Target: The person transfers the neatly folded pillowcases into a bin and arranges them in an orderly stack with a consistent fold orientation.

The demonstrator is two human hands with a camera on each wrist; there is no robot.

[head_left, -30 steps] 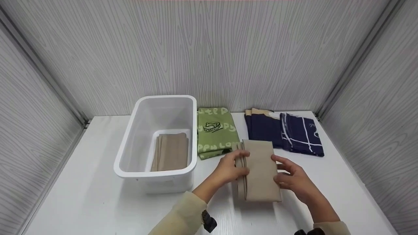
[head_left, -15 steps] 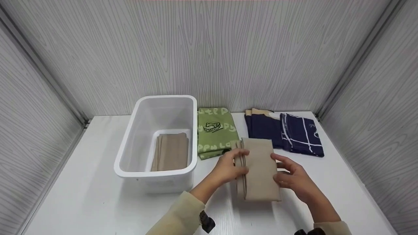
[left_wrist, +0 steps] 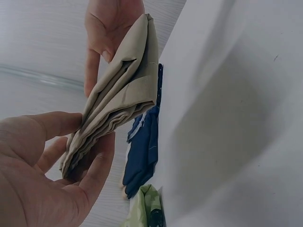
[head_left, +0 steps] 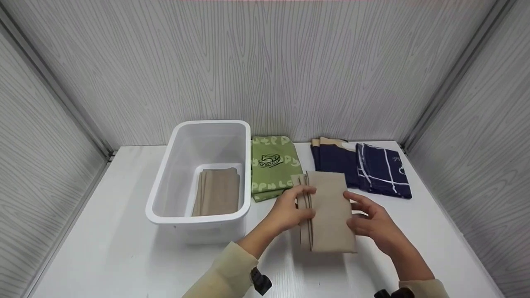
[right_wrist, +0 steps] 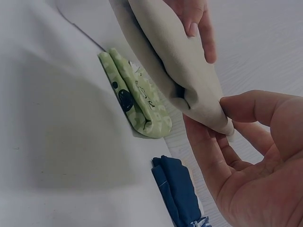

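A beige folded cloth [head_left: 329, 215] is held between both hands above the white table, its layers stacked along the left side. My left hand [head_left: 287, 211] grips the layered left edge, thumb on top and fingers beneath, as the left wrist view shows at the cloth [left_wrist: 118, 90]. On the opposite edge my right hand [head_left: 374, 223] pinches the smooth fold; in the right wrist view its thumb lies on the upper face and the fingers [right_wrist: 208, 156] run underneath. The wrist views show a gap between the cloth and the tabletop.
To the left stands a white plastic bin [head_left: 155, 194] with another folded beige cloth [head_left: 217, 192] inside. A green printed folded cloth [head_left: 275, 161] lies beside it. Two navy folded cloths, one plain-fronted [head_left: 337, 159] and one white-lined [head_left: 383, 169], lie at the back right near the wall.
The held beige cloth has shifted slightly away from the body, both hands keeping their hold. The bin and the other cloths stay where they were.
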